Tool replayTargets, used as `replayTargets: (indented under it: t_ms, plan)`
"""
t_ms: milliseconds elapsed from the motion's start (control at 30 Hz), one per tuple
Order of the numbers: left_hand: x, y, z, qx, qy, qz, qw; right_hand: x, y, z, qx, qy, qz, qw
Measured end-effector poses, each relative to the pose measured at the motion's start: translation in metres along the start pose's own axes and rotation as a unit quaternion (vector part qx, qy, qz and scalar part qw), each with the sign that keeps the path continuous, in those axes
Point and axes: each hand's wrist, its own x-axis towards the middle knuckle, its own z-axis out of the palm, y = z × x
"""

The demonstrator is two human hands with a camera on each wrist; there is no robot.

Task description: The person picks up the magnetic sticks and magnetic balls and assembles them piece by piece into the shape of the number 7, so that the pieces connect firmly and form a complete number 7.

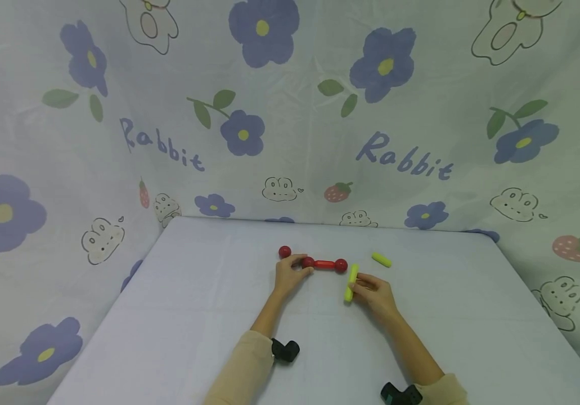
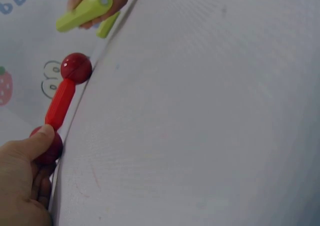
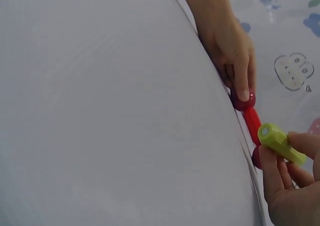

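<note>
A red rod [image 1: 324, 264] joins two dark red balls, one at each end. My left hand [image 1: 290, 275] pinches the left ball [image 1: 308, 262] between thumb and fingers, and the right ball [image 1: 341, 265] is free of it. Just right of that ball, my right hand [image 1: 377, 295] holds a yellow-green rod [image 1: 353, 273] by its middle. A round, silvery spot marks the end of this rod [image 3: 265, 132] in the right wrist view. In the left wrist view the held rod [image 2: 82, 13] hangs apart from the nearer ball [image 2: 76, 68].
A loose red ball [image 1: 284, 252] sits behind my left hand. Behind my right hand lies a second yellow-green rod [image 1: 381, 259]. The white table [image 1: 168, 315] is backed by a patterned cloth [image 1: 290, 124]. Black wrist cameras sit at both cuffs.
</note>
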Motion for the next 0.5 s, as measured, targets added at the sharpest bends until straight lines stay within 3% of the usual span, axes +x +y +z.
replayTargets:
  t_ms: [300, 500]
  plan:
    - [0.000, -0.001, 0.001, -0.002, -0.002, -0.020, 0.9998, -0.003, -0.002, 0.010, 0.011, -0.002, 0.020, 1.000]
    - [0.001, -0.002, 0.001, 0.003, 0.000, -0.009, 1.0000, -0.002, 0.001, 0.014, 0.008, -0.007, 0.015, 1.000]
